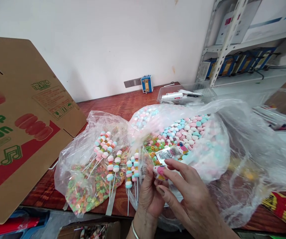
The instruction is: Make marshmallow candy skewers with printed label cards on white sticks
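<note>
My left hand [149,194] and my right hand [187,194] meet at the table's front edge, both pinching one small candy skewer [159,171] with pink and white pieces. Just behind them a big clear plastic bag [232,139] lies open, full of pastel marshmallow candies [186,131], coloured ring candies [155,146] and a white barcode label [169,153]. Left of my hands several finished candy skewers [113,162] on white sticks lie on a second clear bag [83,159] holding more coloured rings.
A large printed cardboard box [20,132] tilts at the left. On the red-brown wooden table [118,104] a clear plastic tray [182,94] stands at the back, with a small blue device [146,83] by the wall socket. A metal shelf [232,39] rises at right.
</note>
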Demonstrator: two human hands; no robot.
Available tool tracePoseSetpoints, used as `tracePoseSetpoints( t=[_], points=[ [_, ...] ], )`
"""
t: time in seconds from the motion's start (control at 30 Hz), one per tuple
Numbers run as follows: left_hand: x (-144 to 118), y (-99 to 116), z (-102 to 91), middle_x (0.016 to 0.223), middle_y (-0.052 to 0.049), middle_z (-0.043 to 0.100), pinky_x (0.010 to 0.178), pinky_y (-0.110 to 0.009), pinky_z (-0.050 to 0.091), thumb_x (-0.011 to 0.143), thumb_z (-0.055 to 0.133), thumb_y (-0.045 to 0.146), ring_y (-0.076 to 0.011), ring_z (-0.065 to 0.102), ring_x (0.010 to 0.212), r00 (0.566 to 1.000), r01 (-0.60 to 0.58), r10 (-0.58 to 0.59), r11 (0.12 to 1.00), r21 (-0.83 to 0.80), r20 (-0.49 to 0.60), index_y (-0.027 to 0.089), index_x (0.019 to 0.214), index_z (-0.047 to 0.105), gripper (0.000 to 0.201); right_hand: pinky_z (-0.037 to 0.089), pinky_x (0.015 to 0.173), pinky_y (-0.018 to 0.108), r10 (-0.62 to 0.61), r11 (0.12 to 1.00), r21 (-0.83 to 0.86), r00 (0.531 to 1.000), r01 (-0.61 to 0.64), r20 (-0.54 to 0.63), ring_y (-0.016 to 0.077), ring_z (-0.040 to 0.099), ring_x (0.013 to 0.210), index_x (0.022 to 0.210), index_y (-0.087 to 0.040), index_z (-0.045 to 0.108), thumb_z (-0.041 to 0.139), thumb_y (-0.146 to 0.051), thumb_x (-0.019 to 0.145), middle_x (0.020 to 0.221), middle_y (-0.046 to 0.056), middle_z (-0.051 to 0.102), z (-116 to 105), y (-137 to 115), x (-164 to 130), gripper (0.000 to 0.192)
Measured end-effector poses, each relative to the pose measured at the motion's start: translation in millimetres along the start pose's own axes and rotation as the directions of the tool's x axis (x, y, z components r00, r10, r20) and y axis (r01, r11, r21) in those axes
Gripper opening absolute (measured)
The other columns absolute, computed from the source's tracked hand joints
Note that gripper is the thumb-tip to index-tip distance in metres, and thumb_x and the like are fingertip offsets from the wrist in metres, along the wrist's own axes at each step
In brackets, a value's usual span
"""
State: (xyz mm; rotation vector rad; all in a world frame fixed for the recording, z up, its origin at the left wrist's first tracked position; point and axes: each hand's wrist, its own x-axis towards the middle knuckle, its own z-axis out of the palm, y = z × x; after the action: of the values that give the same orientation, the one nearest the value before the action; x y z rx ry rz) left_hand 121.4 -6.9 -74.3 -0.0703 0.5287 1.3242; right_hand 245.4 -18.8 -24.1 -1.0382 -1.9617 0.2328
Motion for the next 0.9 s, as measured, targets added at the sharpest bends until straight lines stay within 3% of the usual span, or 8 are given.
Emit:
tracePoseSetpoints(
  t=[0.13,0.23,0.33,0.4,0.47,0.53,0.7,0.9],
  points=[
    [-1.6,10.5,1.5,0.066,0.004,0.058,0.048,-0.014,0.043,0.064,0.086,0.026,-0.0030,0.048,0.050,0.998,-0.067,0.067,0.997,-0.031,0.006,0.016,0.079,0.064,0.029,0.049,0.097,0.045,0.047,0.995,0.083,0.998,-0.050,0.036,0.0290,0.053,0.121,0.120,-0.023,0.060,0.058,-0.031,0.092,0.132,0.012,0.053,-1.8,0.5,2.0,0.029],
    [-13.3,48.6,1.1,0.062,0.007,0.052,0.044,-0.011,0.038,0.065,0.085,0.024,-0.0011,0.044,0.047,0.981,-0.192,0.193,0.980,-0.055,0.015,0.015,0.074,0.057,0.030,0.049,0.097,0.042,0.085,0.974,0.209,0.996,-0.087,0.022,0.0276,0.053,0.121,0.121,-0.024,0.059,0.055,-0.030,0.093,0.131,0.011,0.054,3.0,-1.5,8.4,0.028],
    [-42.8,102.9,-1.2,0.063,0.007,0.051,0.044,-0.010,0.039,0.068,0.083,0.017,-0.0006,0.047,0.049,0.881,-0.440,0.459,0.885,-0.154,0.119,0.016,0.072,0.052,0.031,0.055,0.077,0.036,0.158,0.904,0.369,0.971,-0.216,0.180,0.0228,0.065,0.090,0.106,-0.023,0.065,0.057,-0.029,0.092,0.102,0.008,0.067,32.0,-12.3,14.6,0.018],
    [-67.7,133.6,-3.3,0.066,0.007,0.052,0.048,-0.010,0.041,0.070,0.082,0.014,-0.0008,0.050,0.052,0.791,-0.547,0.581,0.812,-0.203,0.194,0.017,0.074,0.050,0.032,0.053,0.057,0.028,0.195,0.747,0.516,0.880,-0.420,0.434,0.0172,0.063,0.065,0.091,-0.022,0.065,0.058,-0.030,0.090,0.077,0.002,0.066,66.7,-26.2,15.6,0.010],
    [-89.3,153.4,-6.5,0.069,0.006,0.053,0.050,-0.010,0.042,0.072,0.080,0.013,-0.0013,0.051,0.054,0.714,-0.616,0.657,0.754,-0.228,0.242,0.017,0.076,0.049,0.032,0.044,0.041,0.020,0.248,0.398,0.642,0.751,-0.655,0.612,0.0123,0.057,0.048,0.084,-0.020,0.062,0.060,-0.031,0.088,0.062,-0.003,0.061,107.5,-42.3,15.1,0.012],
    [-103.2,162.2,-11.5,0.071,0.006,0.053,0.051,-0.011,0.042,0.074,0.079,0.015,-0.0020,0.051,0.056,0.677,-0.646,0.686,0.727,-0.233,0.266,0.018,0.078,0.048,0.031,0.037,0.034,0.016,0.286,0.294,0.645,0.708,-0.706,0.645,0.0096,0.054,0.041,0.083,-0.021,0.055,0.048,-0.038,0.094,0.057,-0.005,0.056,146.0,-56.4,15.3,0.021],
    [-102.3,161.6,-28.1,0.073,0.005,0.054,0.052,-0.012,0.043,0.078,0.076,0.018,-0.0024,0.052,0.058,0.718,-0.599,0.639,0.769,-0.222,0.275,0.018,0.079,0.047,0.029,0.038,0.038,0.013,0.366,0.205,0.589,0.619,-0.782,0.695,0.0075,0.054,0.041,0.075,-0.023,0.044,0.048,-0.038,0.091,0.053,-0.009,0.053,192.2,-66.9,24.2,0.023],
    [-68.5,151.8,-36.8,0.069,0.006,0.051,0.050,-0.013,0.042,0.079,0.074,0.014,-0.0026,0.051,0.056,0.798,-0.509,0.566,0.817,-0.272,0.207,0.017,0.079,0.048,0.026,0.040,0.041,0.017,0.372,0.257,0.531,0.590,-0.807,0.717,0.0091,0.054,0.047,0.075,-0.021,0.051,0.052,-0.038,0.089,0.060,-0.005,0.059,129.2,-27.5,26.4,0.022]
  ],
)
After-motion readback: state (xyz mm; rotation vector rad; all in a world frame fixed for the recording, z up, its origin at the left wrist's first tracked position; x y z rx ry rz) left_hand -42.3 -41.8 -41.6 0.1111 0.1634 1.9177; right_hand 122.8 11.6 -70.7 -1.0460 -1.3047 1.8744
